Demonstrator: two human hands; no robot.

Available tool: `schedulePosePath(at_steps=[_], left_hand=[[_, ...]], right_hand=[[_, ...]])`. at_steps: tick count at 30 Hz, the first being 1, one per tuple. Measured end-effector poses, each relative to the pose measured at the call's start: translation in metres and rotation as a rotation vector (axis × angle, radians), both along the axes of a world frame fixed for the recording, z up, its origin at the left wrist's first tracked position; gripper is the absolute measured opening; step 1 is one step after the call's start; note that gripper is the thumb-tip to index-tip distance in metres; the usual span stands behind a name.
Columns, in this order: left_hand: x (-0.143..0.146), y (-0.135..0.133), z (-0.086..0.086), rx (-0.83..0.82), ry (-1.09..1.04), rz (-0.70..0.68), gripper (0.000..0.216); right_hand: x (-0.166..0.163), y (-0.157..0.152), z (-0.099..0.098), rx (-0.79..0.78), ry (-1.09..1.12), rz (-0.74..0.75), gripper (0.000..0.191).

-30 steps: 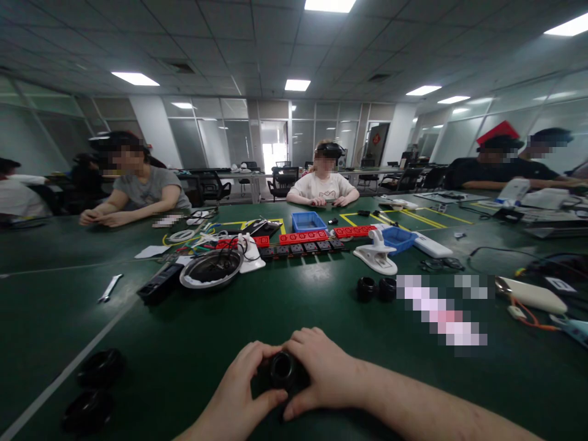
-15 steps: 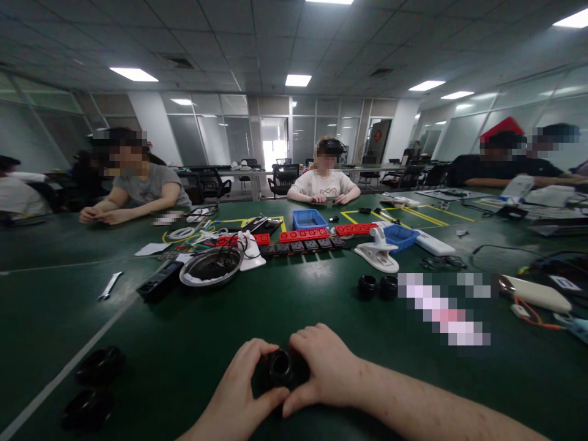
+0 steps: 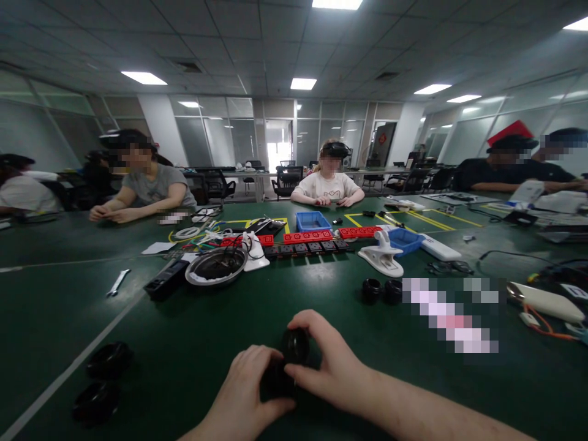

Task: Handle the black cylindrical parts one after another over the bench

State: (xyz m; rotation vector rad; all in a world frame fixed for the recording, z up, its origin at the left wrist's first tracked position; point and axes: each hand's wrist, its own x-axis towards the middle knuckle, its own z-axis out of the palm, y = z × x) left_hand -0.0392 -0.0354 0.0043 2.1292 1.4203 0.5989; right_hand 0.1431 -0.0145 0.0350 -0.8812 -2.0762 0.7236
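Shiny black round piece point(image 3: 295, 346) right up against a darker lump point(image 3: 277, 376)
Round one's pinched in the right hand point(image 3: 331, 361), broad face kinda toward the camera. The lump's in the left hand's point(image 3: 245, 389) curl, too shadowy to make out its shape or whether they're joined.

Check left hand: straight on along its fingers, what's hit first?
Likely the right hand, close ahead of the left hand; the black round piece that the right hand holds looks about as near, and depth there is unclear.

In front of the white plastic clip-base point(image 3: 381, 260), the bare right hand point(image 3: 339, 362) partly hides a round black piece point(image 3: 294, 346); rightward, a pink-and-white strip point(image 3: 449, 316) is pixelated.
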Motion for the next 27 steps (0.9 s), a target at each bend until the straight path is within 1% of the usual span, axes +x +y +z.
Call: schedulePosePath(at_steps=[2, 4, 6, 7, 10, 12, 16, 19, 22, 23, 25, 26, 27], left_hand=[[-0.002, 0.0, 0.004, -0.004, 0.033, 0.041, 0.033], [-0.004, 0.002, 0.007, -0.004, 0.066, 0.097, 0.033], [-0.005, 0.003, 0.01, -0.004, 0.091, 0.146, 0.033], [-0.006, 0.004, 0.011, -0.004, 0.099, 0.16, 0.033], [-0.007, 0.006, 0.014, -0.012, 0.102, 0.169, 0.034], [-0.006, 0.005, 0.015, -0.014, 0.099, 0.164, 0.034], [-0.008, 0.002, 0.018, 0.007, 0.121, 0.131, 0.041], [-0.012, 0.0, 0.02, 0.022, 0.157, 0.107, 0.047], [-0.016, -0.002, 0.021, 0.012, 0.174, 0.088, 0.042], [-0.016, -0.003, 0.022, 0.01, 0.174, 0.081, 0.039], [-0.016, -0.006, 0.023, 0.014, 0.174, 0.067, 0.032], [-0.014, -0.008, 0.024, 0.019, 0.178, 0.06, 0.029], [-0.012, -0.011, 0.025, 0.026, 0.187, 0.053, 0.027]], right_hand=[[0.004, 0.004, -0.003, -0.048, 0.091, -0.025, 0.048], [0.007, 0.01, -0.007, -0.09, 0.074, 0.007, 0.049], [0.008, 0.015, -0.013, -0.11, 0.022, 0.016, 0.041], [0.008, 0.018, -0.016, -0.111, 0.004, -0.005, 0.036], [0.009, 0.025, -0.025, -0.101, 0.013, -0.099, 0.029], [0.01, 0.028, -0.03, -0.102, 0.006, -0.123, 0.026], [0.01, 0.031, -0.037, -0.115, -0.138, -0.137, 0.03], [0.01, 0.029, -0.032, -0.123, -0.195, -0.16, 0.035], [0.012, 0.021, -0.015, -0.066, -0.231, -0.227, 0.041], [0.014, 0.017, -0.008, -0.038, -0.252, -0.245, 0.037], [0.018, 0.003, 0.004, -0.035, -0.326, -0.23, 0.019], [0.019, -0.005, 0.008, -0.078, -0.375, -0.195, 0.012], [0.02, -0.013, 0.01, -0.138, -0.425, -0.152, 0.011]])
